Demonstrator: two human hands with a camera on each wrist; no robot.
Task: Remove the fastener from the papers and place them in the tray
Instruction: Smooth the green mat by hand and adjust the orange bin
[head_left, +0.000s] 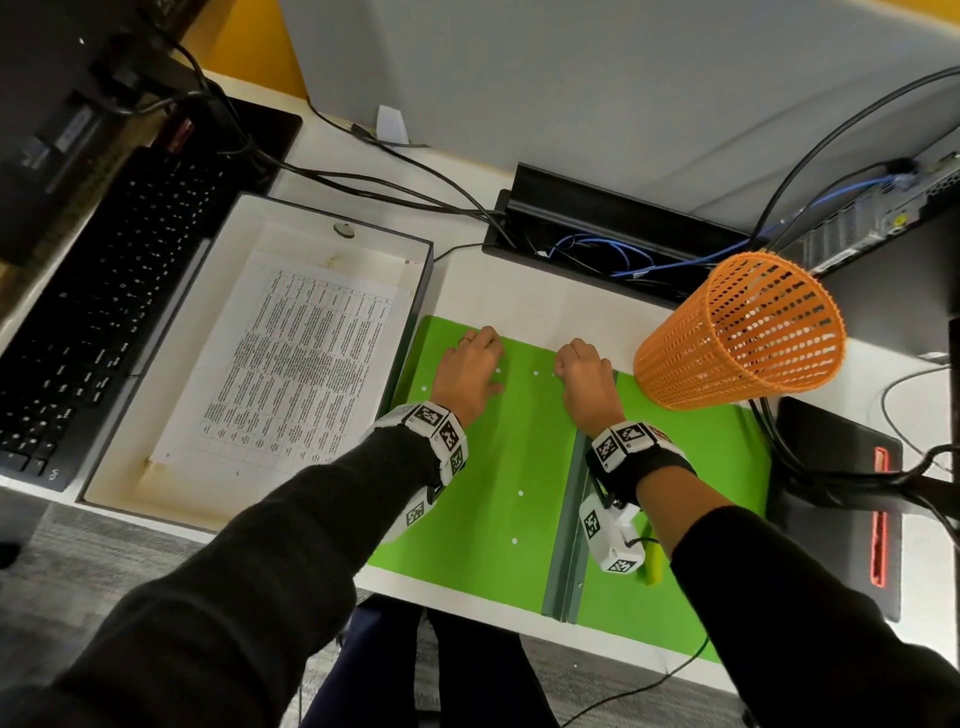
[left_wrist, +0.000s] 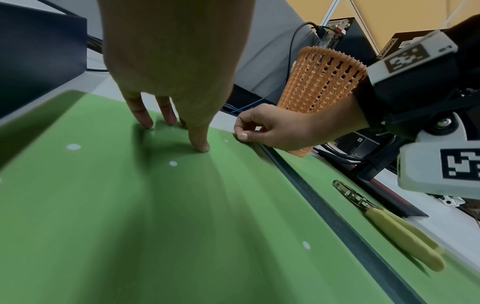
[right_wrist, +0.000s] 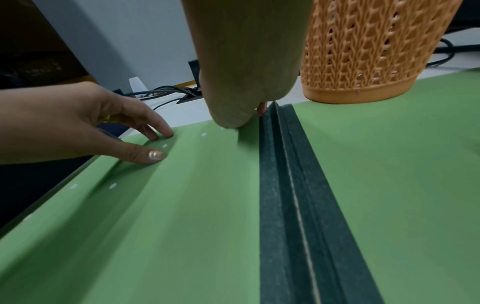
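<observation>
A green folder (head_left: 498, 467) lies open on the desk, with a dark green spine (head_left: 566, 545) down its middle. My left hand (head_left: 472, 364) presses straight fingers flat on the left flap near its far edge. My right hand (head_left: 576, 364) is curled, its thumb and forefinger (left_wrist: 242, 135) pinching the flap's far edge beside the spine. No fastener shows. Printed papers (head_left: 291, 364) lie inside the white tray (head_left: 291, 228) to the left. In the right wrist view the left hand (right_wrist: 78, 123) touches the flap (right_wrist: 182, 205).
An orange mesh basket (head_left: 743, 332) stands on the folder's far right corner. A yellow-handled tool (left_wrist: 405, 230) lies on the right flap. A black keyboard (head_left: 104, 312) sits left of the tray, with a cable box (head_left: 597, 223) and cables behind. A black notebook (head_left: 841, 493) lies right.
</observation>
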